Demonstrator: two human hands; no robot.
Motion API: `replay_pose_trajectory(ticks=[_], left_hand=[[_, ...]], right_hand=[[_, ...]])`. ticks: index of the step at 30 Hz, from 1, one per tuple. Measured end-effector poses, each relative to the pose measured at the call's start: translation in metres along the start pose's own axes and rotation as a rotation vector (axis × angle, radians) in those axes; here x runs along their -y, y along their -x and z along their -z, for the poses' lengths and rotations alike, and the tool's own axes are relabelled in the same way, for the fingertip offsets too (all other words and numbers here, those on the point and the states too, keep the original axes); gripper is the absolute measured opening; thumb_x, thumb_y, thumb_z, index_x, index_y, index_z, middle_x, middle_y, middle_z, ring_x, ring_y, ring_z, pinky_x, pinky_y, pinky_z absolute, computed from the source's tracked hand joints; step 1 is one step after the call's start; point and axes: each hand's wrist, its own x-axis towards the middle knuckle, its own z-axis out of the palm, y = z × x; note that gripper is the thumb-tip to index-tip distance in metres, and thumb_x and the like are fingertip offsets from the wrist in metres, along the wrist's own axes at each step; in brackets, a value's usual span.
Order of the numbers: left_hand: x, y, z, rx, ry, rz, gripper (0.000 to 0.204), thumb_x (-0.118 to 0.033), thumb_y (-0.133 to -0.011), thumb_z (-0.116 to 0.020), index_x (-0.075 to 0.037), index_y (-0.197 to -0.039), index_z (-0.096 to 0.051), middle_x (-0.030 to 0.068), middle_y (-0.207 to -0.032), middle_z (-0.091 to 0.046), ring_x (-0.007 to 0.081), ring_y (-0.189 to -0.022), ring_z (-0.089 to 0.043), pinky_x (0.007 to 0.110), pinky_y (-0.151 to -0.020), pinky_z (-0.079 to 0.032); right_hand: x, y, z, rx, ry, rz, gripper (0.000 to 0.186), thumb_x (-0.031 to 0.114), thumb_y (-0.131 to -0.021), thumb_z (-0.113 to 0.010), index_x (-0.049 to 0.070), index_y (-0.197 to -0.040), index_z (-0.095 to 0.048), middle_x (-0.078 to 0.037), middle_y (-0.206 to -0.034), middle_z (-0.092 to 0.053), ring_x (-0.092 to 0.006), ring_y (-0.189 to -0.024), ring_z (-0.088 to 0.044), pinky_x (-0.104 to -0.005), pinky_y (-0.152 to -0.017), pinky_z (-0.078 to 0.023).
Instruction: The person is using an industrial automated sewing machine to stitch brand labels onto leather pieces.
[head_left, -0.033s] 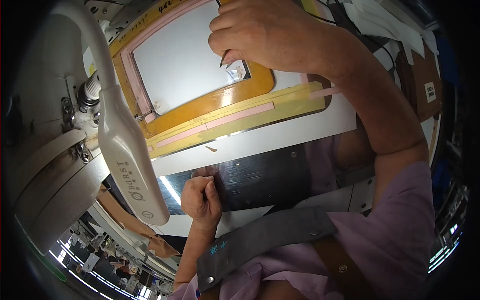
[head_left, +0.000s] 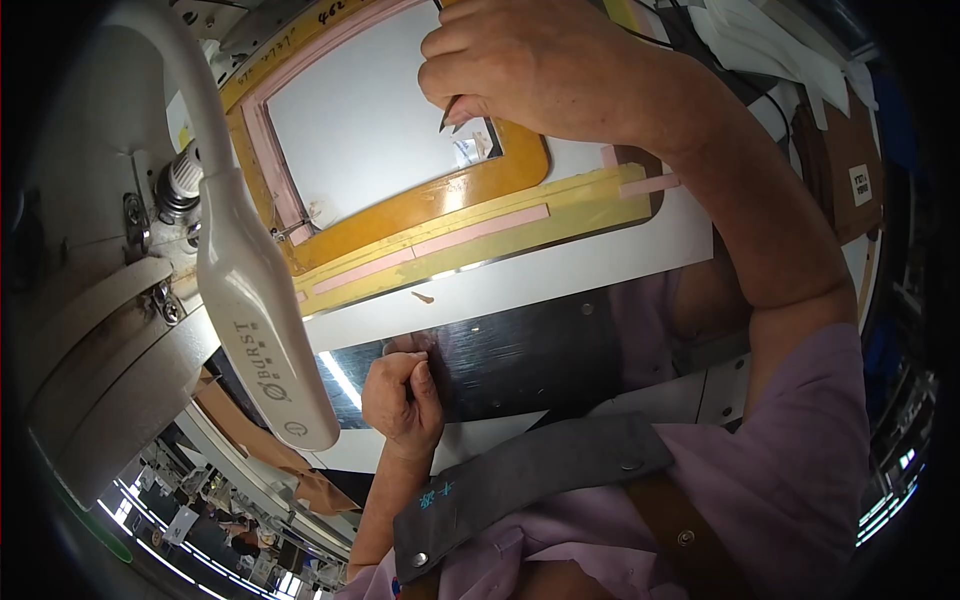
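Note:
My right hand (head_left: pixel 540 75) is over the right end of an orange-yellow frame (head_left: pixel 440 205) with pink strips along its inner edges. Its fingers pinch a small dark tool with two pointed tips (head_left: pixel 447 114); the rest of the tool is hidden in the hand. The tips point down at the frame's window, where a white sheet (head_left: pixel 350 130) shows. Just below them lies a small clear-and-white scrap (head_left: pixel 467 152) in the window's corner. My left hand (head_left: pixel 405 403) rests as a closed fist on the shiny metal plate (head_left: pixel 520 360), with nothing visible in it.
A white lamp-like arm (head_left: pixel 260 310) hangs at the left, beside machine parts with a knurled knob (head_left: pixel 180 185). A yellow strip with pink tape (head_left: pixel 430 243) runs along the frame's near side. A brown scrap (head_left: pixel 423 298) lies on white paper. White cloth (head_left: pixel 770 50) lies at far right.

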Motion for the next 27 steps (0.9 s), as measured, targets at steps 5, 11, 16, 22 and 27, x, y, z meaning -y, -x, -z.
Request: replay_pose_trajectory(ticks=[5, 11, 16, 22, 27], left_hand=[[0.000, 0.000, 0.001, -0.004, -0.003, -0.001, 0.004, -0.002, -0.095, -0.064, -0.002, -0.092, -0.066, 0.0118, -0.081, -0.068, 0.0255, -0.069, -0.066, 0.033, -0.062, -0.051], [0.001, 0.000, 0.000, -0.010, -0.002, -0.008, 0.004, -0.001, -0.095, -0.064, -0.001, -0.091, -0.066, 0.0118, -0.081, -0.068, 0.0254, -0.069, -0.066, 0.033, -0.061, -0.051], [0.002, 0.000, 0.000, -0.011, 0.006, -0.005, 0.004, -0.001, -0.094, -0.064, -0.001, -0.091, -0.066, 0.0117, -0.081, -0.068, 0.0253, -0.069, -0.066, 0.033, -0.061, -0.051], [0.002, 0.001, 0.000, -0.011, 0.006, -0.012, 0.004, 0.000, -0.094, -0.065, -0.002, -0.091, -0.066, 0.0114, -0.081, -0.068, 0.0250, -0.068, -0.066, 0.033, -0.061, -0.051], [0.002, 0.000, -0.001, -0.014, -0.001, -0.018, 0.004, -0.001, -0.095, -0.065, -0.002, -0.091, -0.066, 0.0112, -0.080, -0.068, 0.0251, -0.069, -0.066, 0.033, -0.061, -0.051]], right_hand=[[0.002, -0.001, -0.005, -0.048, 0.004, 0.029, 0.010, 0.020, -0.083, -0.071, 0.014, -0.078, -0.065, 0.002, -0.076, -0.061, -0.0153, -0.083, -0.062, -0.0353, -0.089, -0.037], [0.001, -0.003, 0.004, 0.016, 0.026, 0.071, 0.007, 0.017, -0.084, -0.070, 0.014, -0.079, -0.066, 0.002, -0.074, -0.061, -0.0153, -0.079, -0.062, -0.0342, -0.087, -0.037], [0.007, -0.004, 0.005, 0.040, 0.092, 0.063, 0.008, 0.017, -0.084, -0.070, 0.013, -0.079, -0.066, 0.002, -0.074, -0.061, -0.0154, -0.078, -0.062, -0.0342, -0.086, -0.038], [0.002, 0.000, 0.001, -0.081, 0.105, 0.056, 0.008, 0.018, -0.084, -0.070, 0.014, -0.079, -0.066, 0.002, -0.074, -0.061, -0.0148, -0.079, -0.062, -0.0331, -0.086, -0.038], [0.004, -0.001, -0.001, -0.020, 0.060, 0.043, 0.007, 0.017, -0.083, -0.070, 0.014, -0.078, -0.066, 0.002, -0.074, -0.060, -0.0146, -0.079, -0.062, -0.0335, -0.087, -0.038]])
